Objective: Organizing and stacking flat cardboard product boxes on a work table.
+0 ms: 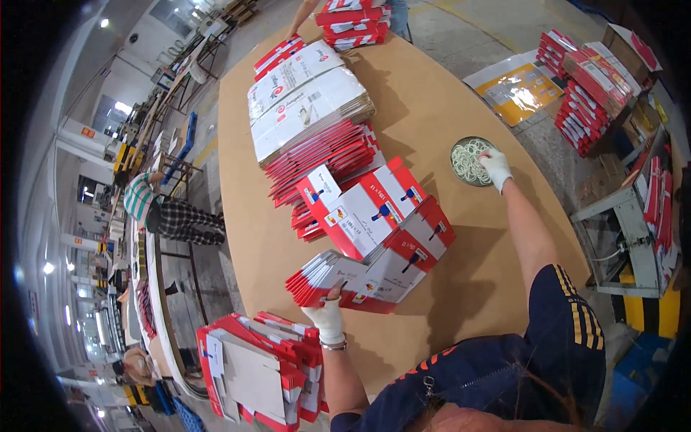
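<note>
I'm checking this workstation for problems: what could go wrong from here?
The left hand grips the folded cartons at one edge, so they might fan apart or slide. The right hand is at a heap of overlapping pale bands, so several could come up tangled together.

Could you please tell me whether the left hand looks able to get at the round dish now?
Probably not: the left hand holds the folded cartons, and these lie between it and the round dish of pale rings.
</note>
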The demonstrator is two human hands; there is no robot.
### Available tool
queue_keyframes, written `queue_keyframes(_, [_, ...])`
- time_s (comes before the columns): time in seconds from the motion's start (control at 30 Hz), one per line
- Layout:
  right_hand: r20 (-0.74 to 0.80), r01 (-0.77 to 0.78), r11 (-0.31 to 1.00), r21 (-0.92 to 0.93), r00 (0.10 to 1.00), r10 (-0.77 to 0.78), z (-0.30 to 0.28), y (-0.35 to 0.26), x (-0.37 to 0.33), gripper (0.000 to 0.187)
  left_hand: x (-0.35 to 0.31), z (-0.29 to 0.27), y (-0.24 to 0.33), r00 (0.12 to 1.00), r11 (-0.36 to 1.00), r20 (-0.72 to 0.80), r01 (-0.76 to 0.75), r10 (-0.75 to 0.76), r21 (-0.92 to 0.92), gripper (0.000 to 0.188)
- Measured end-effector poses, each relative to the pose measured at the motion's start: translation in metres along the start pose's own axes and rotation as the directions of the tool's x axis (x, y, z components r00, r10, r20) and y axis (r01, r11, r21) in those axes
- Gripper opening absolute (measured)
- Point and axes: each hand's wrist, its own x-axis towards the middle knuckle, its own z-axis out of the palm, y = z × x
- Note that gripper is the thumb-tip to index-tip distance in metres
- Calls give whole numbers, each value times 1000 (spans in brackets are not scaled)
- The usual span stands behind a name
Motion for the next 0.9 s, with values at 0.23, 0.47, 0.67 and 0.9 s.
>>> queue_keyframes(0.23, [456, -474, 170, 864, 880, 136, -3, -71, -35, 25, -30, -8, 5, 987, 995, 133, 93, -87, -39, 53])
queue_keyframes(0.47, [680, -183, 701, 689, 498, -538, -26, -232, -119, 54, -62, 1, 26, 992, 999, 122, -41, 43, -18, 73])
queue_keyframes(0.67, [736, 914, 51, 402, -289, -612, 3, -349, -250, 90, -91, 6, -1, 992, 991, 117, 63, -50, -116, 82])
queue_keyframes(0.9, [886, 968, 123, 220, -145, -441, 56, -324, -294, 73, -86, -12, 48, 992, 947, 117, 12, -52, 321, 91])
